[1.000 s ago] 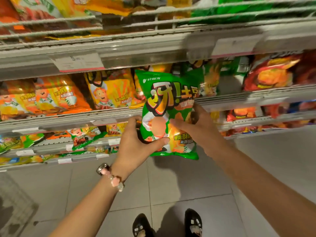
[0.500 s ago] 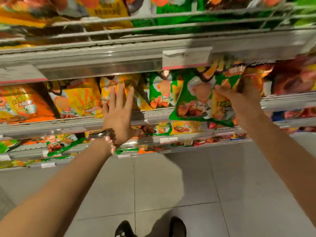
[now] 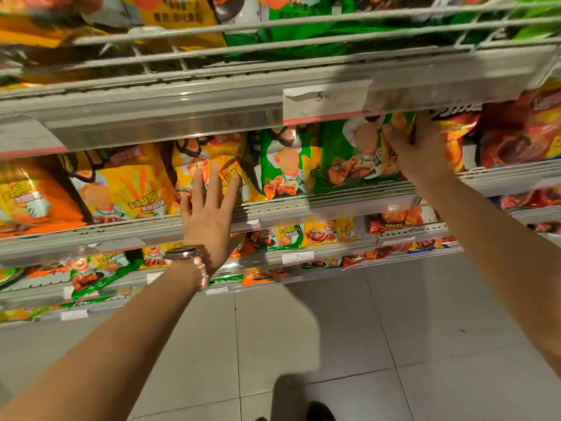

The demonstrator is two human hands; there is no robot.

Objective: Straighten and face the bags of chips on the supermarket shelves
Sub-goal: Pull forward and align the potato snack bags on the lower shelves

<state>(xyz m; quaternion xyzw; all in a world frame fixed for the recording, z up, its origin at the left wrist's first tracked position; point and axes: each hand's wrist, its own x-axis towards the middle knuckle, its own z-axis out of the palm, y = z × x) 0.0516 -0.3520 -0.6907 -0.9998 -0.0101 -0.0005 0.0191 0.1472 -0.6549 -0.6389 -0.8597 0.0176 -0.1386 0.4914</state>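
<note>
A green chip bag stands on the middle shelf, under the price strip. My right hand grips its upper right edge, fingers curled over the top. A second green bag stands just left of it. My left hand lies flat with straight, spread fingers against a tilted yellow chip bag. More yellow and orange bags fill the shelf to the left.
Red bags stand right of my right hand. The wire shelf above holds yellow and green bags and overhangs the hands. Lower shelves carry small bags; one green bag juts out at the left. Tiled floor below.
My right hand carried the green bag from in front of me up onto the middle shelf. My left hand let go of it and now presses flat on the yellow bag.
</note>
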